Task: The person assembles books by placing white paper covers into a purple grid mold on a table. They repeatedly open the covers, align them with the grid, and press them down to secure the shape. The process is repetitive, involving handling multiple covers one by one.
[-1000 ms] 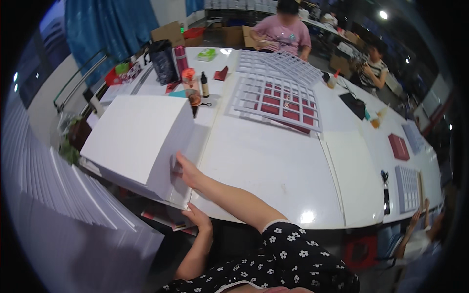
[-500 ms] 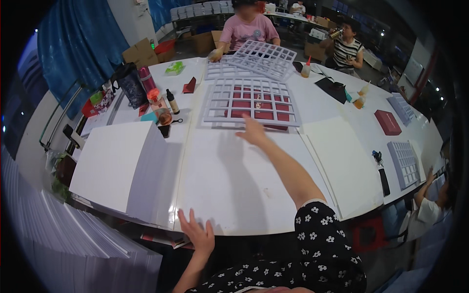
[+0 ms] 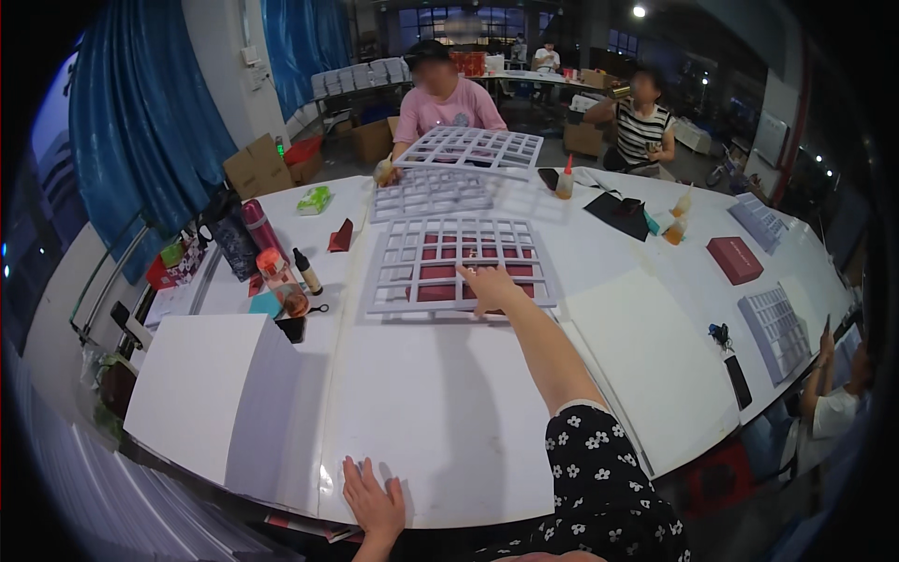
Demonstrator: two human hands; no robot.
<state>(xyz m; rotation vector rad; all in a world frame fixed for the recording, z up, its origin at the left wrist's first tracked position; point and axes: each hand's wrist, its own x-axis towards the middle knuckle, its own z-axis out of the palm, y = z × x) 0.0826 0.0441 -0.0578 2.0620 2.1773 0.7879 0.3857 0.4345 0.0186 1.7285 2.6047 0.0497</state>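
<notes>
My right hand point(image 3: 493, 288) reaches forward over the near side of a pale grey lattice grid point(image 3: 393, 304), fingers apart and at its bars; whether they press on it I cannot tell. Under the grid a dark red box point(image 3: 440, 292) shows through the openings. My left hand point(image 3: 375, 501) lies on the white table point(image 3: 403, 403) at its near edge, fingers spread, holding nothing. Beyond the grid, another lattice grid point(image 3: 431, 195) lies on the table, and a third grid point(image 3: 468, 150) is tilted above it, in front of a person in pink.
At left stands a tall stack of white board point(image 3: 197, 375), with drink bottles point(image 3: 272, 267) behind it. White sheets point(image 3: 646, 365) lie at right. Glue bottles point(image 3: 565, 180), a small red box point(image 3: 734, 260) and more grids point(image 3: 775, 328) sit farther off. Other people are around the table.
My right hand has moved from the grid's near edge farther onto its bars. My left hand has come down flat on the table edge. The far grid has shifted and tilted differently.
</notes>
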